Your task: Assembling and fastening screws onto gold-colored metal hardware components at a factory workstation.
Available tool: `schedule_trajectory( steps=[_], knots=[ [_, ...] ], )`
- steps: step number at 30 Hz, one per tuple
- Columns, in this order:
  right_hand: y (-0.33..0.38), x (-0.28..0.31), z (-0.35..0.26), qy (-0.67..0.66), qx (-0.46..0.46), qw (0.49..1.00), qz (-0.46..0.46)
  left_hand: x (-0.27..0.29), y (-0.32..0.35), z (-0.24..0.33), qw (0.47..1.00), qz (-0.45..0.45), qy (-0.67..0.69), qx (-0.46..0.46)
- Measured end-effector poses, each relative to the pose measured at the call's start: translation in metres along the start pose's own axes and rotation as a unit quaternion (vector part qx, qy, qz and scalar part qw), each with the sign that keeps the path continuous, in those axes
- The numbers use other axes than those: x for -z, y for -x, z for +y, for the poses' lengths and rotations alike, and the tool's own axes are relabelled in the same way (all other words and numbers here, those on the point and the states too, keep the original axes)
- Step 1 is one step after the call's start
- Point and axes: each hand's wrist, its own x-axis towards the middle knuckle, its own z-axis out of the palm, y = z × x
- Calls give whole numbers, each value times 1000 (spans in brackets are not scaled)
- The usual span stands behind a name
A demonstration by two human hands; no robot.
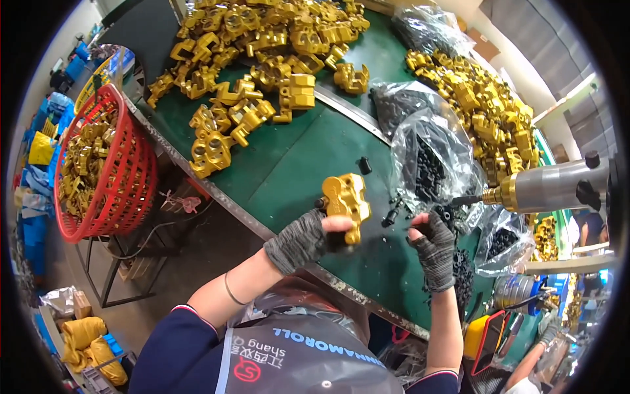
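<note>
From the head view, my left hand (298, 240) grips a gold brake caliper (348, 197), thumb across its lower end, holding it above the green tabletop (308, 148). My right hand (434, 253) is just to its right, fingers curled with thumb and forefinger close together; I can't tell whether they pinch anything. A black cap (364, 165) lies just beyond the caliper, and a clear plastic bag (430, 164) of black parts sits beyond my right hand. More gold calipers (262, 52) are heaped at the far side; others fill a red basket (118, 220) on my left.
</note>
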Motion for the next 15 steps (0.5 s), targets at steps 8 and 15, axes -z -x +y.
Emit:
schedule_trajectory(
  steps=[8,15],
  knots=[
    [7,-34,-59,43,164,985,37,-13,-13,-36,983,-14,168,76],
    [11,-25,-78,77,219,969,89,-16,-10,-38,984,10,173,51]
  ],
)
